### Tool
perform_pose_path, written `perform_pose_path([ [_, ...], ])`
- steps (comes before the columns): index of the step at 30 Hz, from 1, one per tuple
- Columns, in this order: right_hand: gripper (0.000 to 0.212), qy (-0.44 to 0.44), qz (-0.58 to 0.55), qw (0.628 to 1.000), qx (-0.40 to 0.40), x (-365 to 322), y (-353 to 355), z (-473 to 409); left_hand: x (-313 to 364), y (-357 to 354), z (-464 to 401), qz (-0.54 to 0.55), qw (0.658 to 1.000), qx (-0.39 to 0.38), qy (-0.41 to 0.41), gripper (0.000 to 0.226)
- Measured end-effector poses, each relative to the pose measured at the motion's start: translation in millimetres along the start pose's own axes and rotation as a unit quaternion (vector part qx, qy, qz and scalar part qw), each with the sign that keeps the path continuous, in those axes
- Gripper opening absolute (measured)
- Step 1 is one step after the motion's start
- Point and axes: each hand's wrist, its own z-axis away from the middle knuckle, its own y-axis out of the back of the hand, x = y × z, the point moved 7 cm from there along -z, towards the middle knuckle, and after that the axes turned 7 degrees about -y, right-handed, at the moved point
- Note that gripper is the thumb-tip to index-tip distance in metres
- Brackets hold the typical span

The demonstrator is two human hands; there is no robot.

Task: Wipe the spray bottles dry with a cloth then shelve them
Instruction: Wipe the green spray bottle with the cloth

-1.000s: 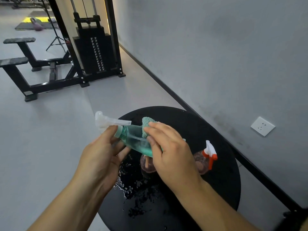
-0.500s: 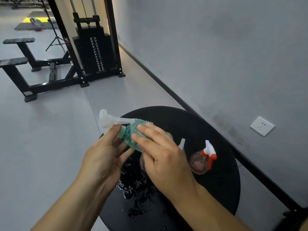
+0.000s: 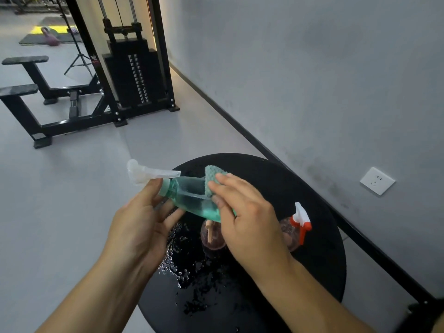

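Head view. A green spray bottle [image 3: 192, 198] is held tilted above the round black desk [image 3: 319, 265], its translucent white trigger head [image 3: 149, 174] pointing away from the wall side of the desk. The left hand [image 3: 141, 227] grips the bottle at the neck, thumb curled over the collar and fingers beneath the shoulder. The right hand [image 3: 247, 217] presses a green cloth [image 3: 212, 179] against the bottle's body, fingers curled over the cloth and pinching it to the plastic; the cloth's upper fold stands above the fingertips. On the desk, directly under the held bottle, stands a pinkish clear bottle [image 3: 211, 236], partly hidden by the right hand. A second pinkish spray bottle with a red-and-white trigger [image 3: 301, 222] stands nearer the desk's wall-side edge. Water droplets [image 3: 182, 272] lie scattered on the desk's near surface, below the left hand. Beyond the desk stands a black weight-stack machine [image 3: 134, 75]; a wall socket [image 3: 377, 180] sits on the grey wall beside the desk.
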Motion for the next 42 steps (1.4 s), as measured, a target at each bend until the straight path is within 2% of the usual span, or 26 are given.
perform_pose_path([
  [2, 0.034, -0.014, -0.002, 1.0, 0.0, 2, -1, 1, 0, 2, -1, -0.001, 1.0, 0.007, -0.006, 0.017],
  [7, 0.035, 0.034, -0.007, 0.999, -0.025, -9, -8, 6, -9, 1, -1, -0.009, 1.0, 0.003, 0.002, 0.02],
  [12, 0.032, -0.051, -0.03, 0.998, 0.007, 15, 6, -4, 2, 2, -2, 0.008, 0.999, 0.026, -0.033, 0.014],
  [19, 0.032, 0.003, -0.037, 0.999, -0.017, -3, -2, 1, -2, 2, -2, 0.008, 0.999, 0.012, -0.03, 0.012],
  [25, 0.032, -0.064, -0.042, 0.997, 0.021, 15, 12, -10, 4, -1, -4, 0.027, 0.998, 0.009, -0.053, 0.012],
  [30, 0.032, -0.002, -0.029, 0.999, -0.019, -1, 0, -1, -5, -1, -3, 0.007, 0.999, 0.003, -0.037, 0.013],
  [36, 0.031, -0.067, -0.049, 0.996, 0.025, 18, 18, -12, 4, -3, -4, 0.023, 0.998, -0.002, -0.051, 0.012],
  [42, 0.032, 0.003, -0.028, 0.999, -0.033, -5, 1, 0, -8, -7, 1, 0.005, 0.999, -0.035, -0.031, 0.016],
])
